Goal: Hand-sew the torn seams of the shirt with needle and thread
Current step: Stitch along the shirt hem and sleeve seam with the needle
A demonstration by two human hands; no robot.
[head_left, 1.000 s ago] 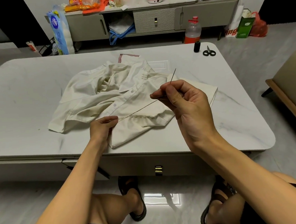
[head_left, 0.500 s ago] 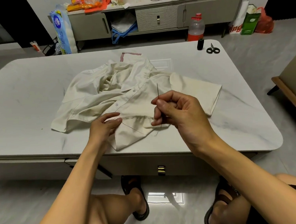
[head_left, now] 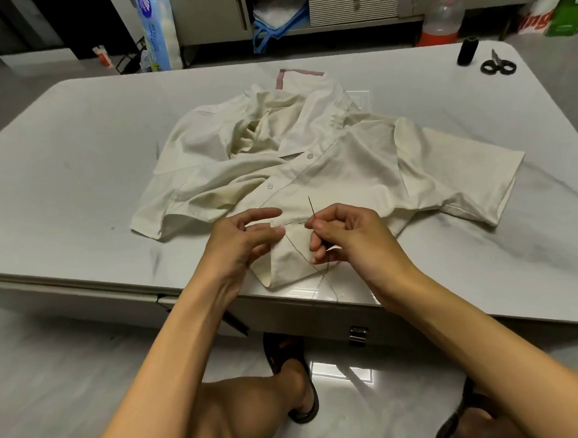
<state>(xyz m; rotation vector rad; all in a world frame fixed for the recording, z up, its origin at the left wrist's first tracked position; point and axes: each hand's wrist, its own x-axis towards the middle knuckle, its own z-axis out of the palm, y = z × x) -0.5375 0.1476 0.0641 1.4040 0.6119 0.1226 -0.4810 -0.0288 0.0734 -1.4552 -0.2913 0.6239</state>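
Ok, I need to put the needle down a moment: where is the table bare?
Bare table left of the shirt, out to the edge; also right of its sleeve, nearer than scissors and spool. Crowded at the near edge: left hand, right hand, needle, thread.

Cream shirt point(head_left: 327, 155), white buttons point(head_left: 269, 186), beyond left hand point(head_left: 241, 238). Dark needle point(head_left: 311, 206) and dark thread point(head_left: 299, 252) at right hand point(head_left: 346, 235). Pale grey, faintly marbled table point(head_left: 74, 157). Black spool point(head_left: 468, 50) and black-handled scissors point(head_left: 497, 65) far beyond right hand.
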